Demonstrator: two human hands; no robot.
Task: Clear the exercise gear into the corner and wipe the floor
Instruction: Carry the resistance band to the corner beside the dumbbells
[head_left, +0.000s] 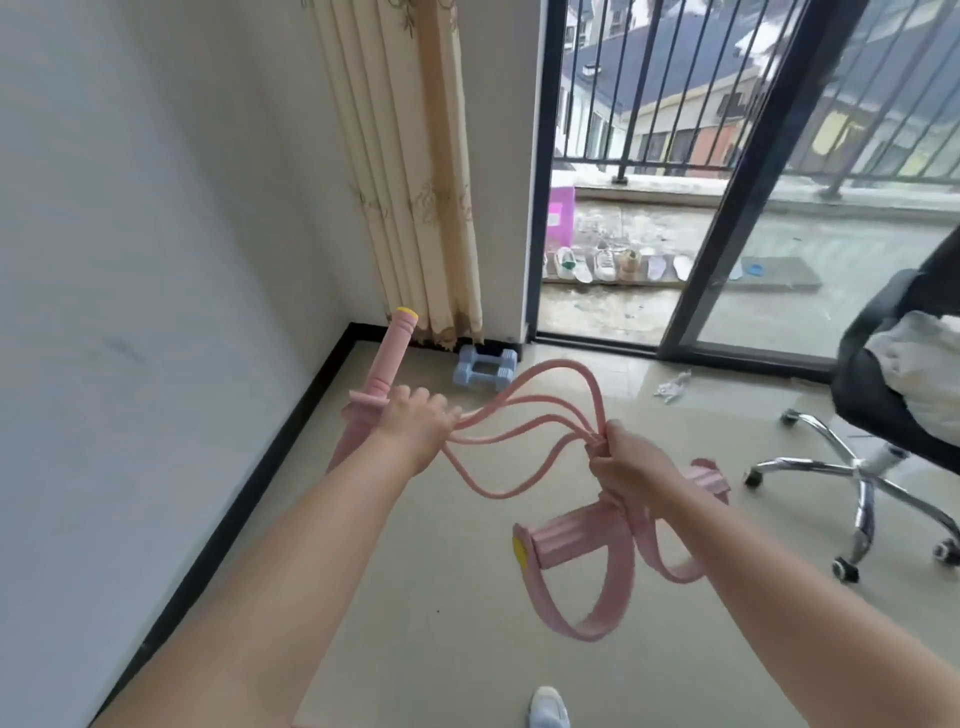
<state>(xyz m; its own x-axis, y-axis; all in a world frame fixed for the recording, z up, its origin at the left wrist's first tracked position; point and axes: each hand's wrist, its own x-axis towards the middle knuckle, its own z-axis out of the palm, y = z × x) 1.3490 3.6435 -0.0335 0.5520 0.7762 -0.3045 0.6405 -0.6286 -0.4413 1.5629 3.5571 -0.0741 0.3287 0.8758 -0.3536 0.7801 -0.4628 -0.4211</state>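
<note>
**Pedal puller in both hands, on its way to the corner**

The pink pedal puller (524, 431) is held off the floor between both hands, above the tiles in front of the corner. The left hand (413, 423) is closed around its long foam handle bar (387, 358), which tilts up toward the curtain. The right hand (631, 462) is clenched on the bunched ends of the elastic tubes, and the foot pedal with its straps (576, 561) dangles below that fist. The tubes sag in loose loops between the two hands.

This looks like the clearing step, with wiping not yet begun. The blue dumbbells (484, 369) already sit in the corner against the black skirting, just under the curtain (415, 171). The next move calls for carrying the puller forward and laying it beside them, keeping the slack tubes and hanging straps from snagging.

Farther out, a crumpled pale scrap (672, 387), possibly a cloth or tissue, lies on the floor near the sliding door track. An office chair (878, 415) with a white bundle on its seat stands to the right, its wheeled base spreading onto floor that will need wiping.
</note>
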